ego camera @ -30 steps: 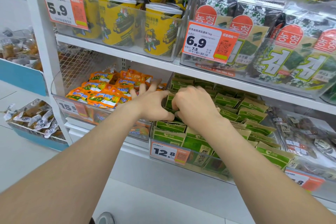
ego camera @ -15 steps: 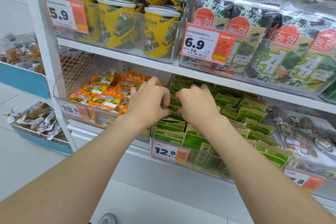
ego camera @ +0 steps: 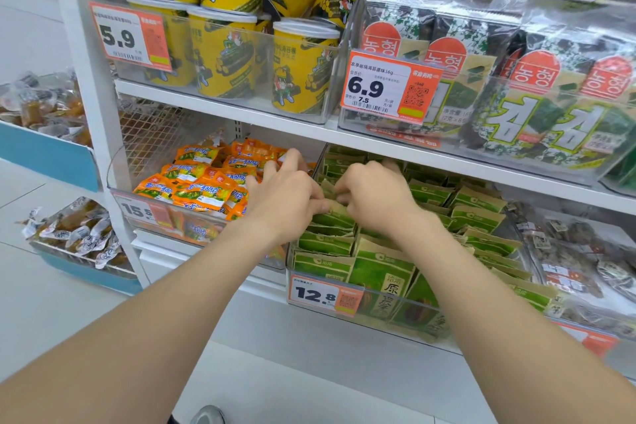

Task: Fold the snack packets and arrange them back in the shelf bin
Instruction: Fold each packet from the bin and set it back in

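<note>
- The left hand (ego camera: 285, 198) and right hand (ego camera: 377, 198) are folding one green packet (ego camera: 336, 208), both grips pinching its top edge.
- Next is probably tucking it into the bin (ego camera: 426, 324) row.

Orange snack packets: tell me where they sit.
Head view, lower shelf: the orange packets lie in the clear bin left of the green packets, beside the left hand.

2 hands (ego camera: 285, 198) (ego camera: 373, 198), 2 forearms (ego camera: 165, 313) (ego camera: 488, 303), 1 shoe (ego camera: 207, 415).

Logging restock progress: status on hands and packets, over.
Hands: left hand and right hand pinch green packet top. Packet sits in shelf bin, left row. Nothing blocking.
</note>
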A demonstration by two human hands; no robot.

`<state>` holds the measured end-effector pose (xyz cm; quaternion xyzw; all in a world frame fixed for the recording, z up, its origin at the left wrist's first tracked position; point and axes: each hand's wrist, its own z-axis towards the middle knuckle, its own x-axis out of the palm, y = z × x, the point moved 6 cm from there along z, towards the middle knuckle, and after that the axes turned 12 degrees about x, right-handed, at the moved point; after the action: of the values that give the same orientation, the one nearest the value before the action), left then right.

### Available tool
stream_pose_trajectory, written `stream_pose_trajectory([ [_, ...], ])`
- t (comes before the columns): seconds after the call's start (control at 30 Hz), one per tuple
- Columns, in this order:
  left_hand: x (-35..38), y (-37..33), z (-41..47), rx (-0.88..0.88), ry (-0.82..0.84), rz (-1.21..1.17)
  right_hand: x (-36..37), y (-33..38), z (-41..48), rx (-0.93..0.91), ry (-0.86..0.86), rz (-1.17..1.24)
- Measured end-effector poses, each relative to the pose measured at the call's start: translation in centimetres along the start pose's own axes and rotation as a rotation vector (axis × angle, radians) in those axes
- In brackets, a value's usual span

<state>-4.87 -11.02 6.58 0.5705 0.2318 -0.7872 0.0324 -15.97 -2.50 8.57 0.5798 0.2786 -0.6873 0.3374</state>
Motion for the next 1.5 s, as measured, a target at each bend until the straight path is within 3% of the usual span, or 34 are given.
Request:
stream_pose_trajectory([
  [0.1, -0.1, 0.1, 0.0, -0.010, 0.008, -0.022, -0.5, -0.3, 0.2, 0.014, 0.108, 0.080],
  [0.17, 0.3, 0.1, -0.1, -0.044, 0.064, -0.027, 0.5, 0.2, -0.2, -0.015, 0.211, -0.002],
  [0.3, -0.6, 0.2, -0.1, 0.018, -0.039, -0.109, 1.6, 0.8, -1.7, -0.056, 0.321, -0.137],
  [0.4, 0.3, 0.6, -0.4, 0.092, 0.145, -0.092, 1.2, 0.4, -2.9, -0.053, 0.337, -0.053],
  [0.53, 1.0, 1.6, -1.2, 0.071, 0.288, -0.105, -0.2, -1.4, -2.6, 0.114, 0.141, 0.330],
  [0.6, 1.0, 1.5, -1.4, 0.070, 0.308, -0.102, -0.2, -2.0, -2.2, 0.187, 0.039, 0.372],
  [0.77, 0.9, 0.6, -1.4, 0.055, 0.323, -0.023, -0.1, -0.9, -1.1, 0.181, -0.064, 0.175],
  [0.97, 1.3, 0.5, -1.3, 0.065, 0.334, 0.004, 0.3, 0.1, 0.7, 0.177, -0.063, -0.170],
  [1.07, 1.8, 0.4, -1.4, 0.082, 0.334, 0.022, 0.8, 0.0, 1.0, 0.188, -0.056, -0.221],
  [1.37, 2.8, 0.5, -1.3, 0.031, 0.413, 0.029, -1.5, 1.3, -2.2, -0.122, -0.307, -0.018],
  [1.5, 1.9, 0.2, -1.6, 0.043, 0.324, 0.017, -3.8, 0.4, -4.8, -0.176, -0.402, 0.108],
])
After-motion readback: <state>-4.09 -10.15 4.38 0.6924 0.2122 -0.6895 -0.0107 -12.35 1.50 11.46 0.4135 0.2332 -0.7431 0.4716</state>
